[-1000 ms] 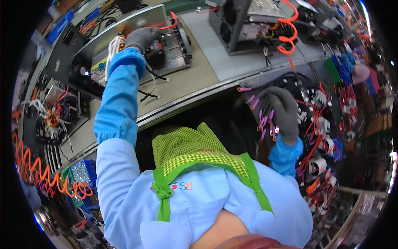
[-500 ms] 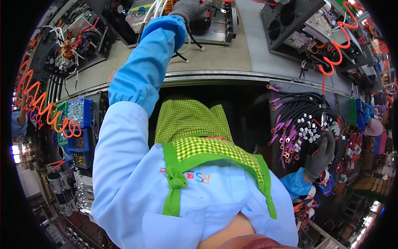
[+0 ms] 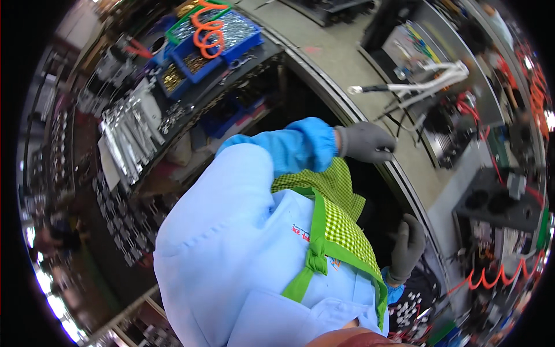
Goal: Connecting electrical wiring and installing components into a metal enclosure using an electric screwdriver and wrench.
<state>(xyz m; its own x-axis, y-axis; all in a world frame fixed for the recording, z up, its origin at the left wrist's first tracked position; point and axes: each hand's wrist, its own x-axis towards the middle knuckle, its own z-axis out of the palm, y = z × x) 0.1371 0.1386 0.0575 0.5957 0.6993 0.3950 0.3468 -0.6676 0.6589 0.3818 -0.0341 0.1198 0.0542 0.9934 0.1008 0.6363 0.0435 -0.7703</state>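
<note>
My left hand [image 3: 367,143], in a grey glove, hovers by the bench's metal edge. Its fingers are curled together, and whatever they may hold is hidden. Beyond it stands an open metal equipment case [image 3: 483,87], with thick white cables [image 3: 425,81] hanging out over its near side. My right hand [image 3: 406,248], gloved the same way, is held up near my apron at the lower right. Its fingers are extended and the thumb is apart, with nothing seen in them. Below that hand lies a bundle of black cables with white tags [image 3: 409,309].
Blue bins [image 3: 243,43] of small metal fasteners stand at the upper left, with a coiled orange hose [image 3: 207,34] over them. Silvery metal strips [image 3: 132,136] lie nearer. Another dark case [image 3: 497,199] sits at the right, near a second orange coil [image 3: 491,280].
The view has swung left, bringing the bins and strips closer to the middle. My left hand has drawn back from the case to the bench edge. My right hand has left the cable bundle.
</note>
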